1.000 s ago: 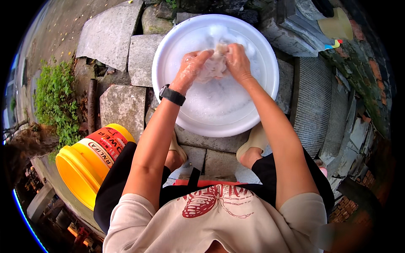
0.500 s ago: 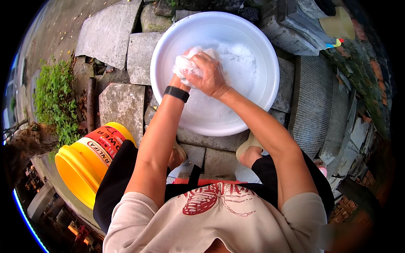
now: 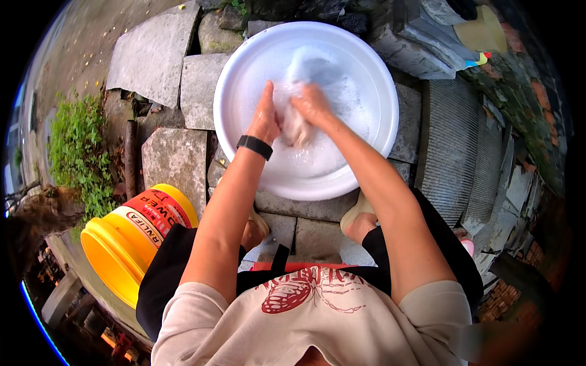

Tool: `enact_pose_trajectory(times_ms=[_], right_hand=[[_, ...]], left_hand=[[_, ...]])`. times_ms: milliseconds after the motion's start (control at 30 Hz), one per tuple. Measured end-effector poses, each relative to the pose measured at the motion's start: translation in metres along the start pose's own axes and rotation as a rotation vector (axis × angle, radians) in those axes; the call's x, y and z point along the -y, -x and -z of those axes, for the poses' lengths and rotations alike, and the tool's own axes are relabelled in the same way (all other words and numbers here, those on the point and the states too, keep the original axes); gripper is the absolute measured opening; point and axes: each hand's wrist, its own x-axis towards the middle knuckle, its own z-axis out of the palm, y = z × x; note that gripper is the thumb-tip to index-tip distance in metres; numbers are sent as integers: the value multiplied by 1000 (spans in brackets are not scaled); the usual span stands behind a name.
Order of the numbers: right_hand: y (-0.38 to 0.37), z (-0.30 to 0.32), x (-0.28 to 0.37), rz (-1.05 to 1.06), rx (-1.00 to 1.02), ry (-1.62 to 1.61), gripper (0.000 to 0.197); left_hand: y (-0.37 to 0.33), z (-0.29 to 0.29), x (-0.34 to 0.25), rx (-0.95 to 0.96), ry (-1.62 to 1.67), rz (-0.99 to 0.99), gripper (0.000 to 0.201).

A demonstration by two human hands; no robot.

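Observation:
A wide white basin (image 3: 383, 116) holds sudsy water in front of me. At its left side my left hand (image 3: 266, 116) is held over the water, fingers stretched out and pointing away from me, a dark band on the wrist. Nothing is gripped in it. My right hand (image 3: 312, 105) is over the middle, smeared by motion, its fingers hard to make out. Between and just below the hands is a blurred, pale wet cloth (image 3: 296, 129), partly hidden by the right hand. Whitish folds or foam lie beyond them; I cannot tell which.
A yellow bucket (image 3: 113, 250) with a red label leans by my left leg. Stone slabs (image 3: 174, 158) pave the ground around the basin. Grey blocks (image 3: 421, 46) stand at the far right, ridged sheets (image 3: 448, 152) below them. A green plant (image 3: 79, 152) grows at the left.
My hands were pressed together around the bunched white cloth above the basin. Now they are apart, the left one opened out, and the cloth is lower, near the water.

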Motion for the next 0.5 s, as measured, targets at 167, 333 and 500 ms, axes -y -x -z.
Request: enact_pose_trajectory(times_ms=[167, 333, 500], right_hand=[[34, 8, 85, 387, -309, -113, 32], [33, 50, 33, 123, -439, 73, 31], [52, 93, 25, -183, -92, 238, 36]], left_hand=[[1, 26, -3, 210, 66, -83, 29], [33, -24, -32, 40, -279, -50, 40], [69, -40, -42, 25, -955, -394, 38]])
